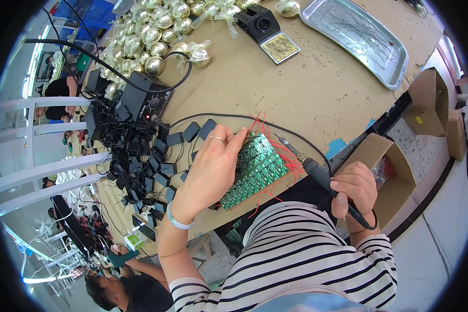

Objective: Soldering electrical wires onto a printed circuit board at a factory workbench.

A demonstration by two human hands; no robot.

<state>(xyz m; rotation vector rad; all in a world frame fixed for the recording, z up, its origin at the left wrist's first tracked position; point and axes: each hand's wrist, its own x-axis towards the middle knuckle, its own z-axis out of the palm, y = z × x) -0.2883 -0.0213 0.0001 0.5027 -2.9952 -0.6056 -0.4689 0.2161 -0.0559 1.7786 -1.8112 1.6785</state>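
Note:
My right hand [354, 190] is wrapped round the dark handle of a soldering iron [317, 171]. Its metal tip points up and left, over the red wires beside a green circuit board panel [260, 169]. That panel holds rows of small boards, with thin red wires [291, 156] sticking out along its edges. Over the panel's far left part is my left hand [210, 164], its fingers pinched together at the upper edge. What the fingertips hold, if anything, is too small to make out. Part of the panel is hidden beneath this hand.
Many small dark blocks with black leads [145, 169] lie left, next to a black soldering station [146, 99]. Gold balls [153, 39] pile up behind. A tip-cleaner stand [268, 34] and metal tray [395, 78] sit far right. An open carton [405, 179] stands right; another person [135, 291] works lower left.

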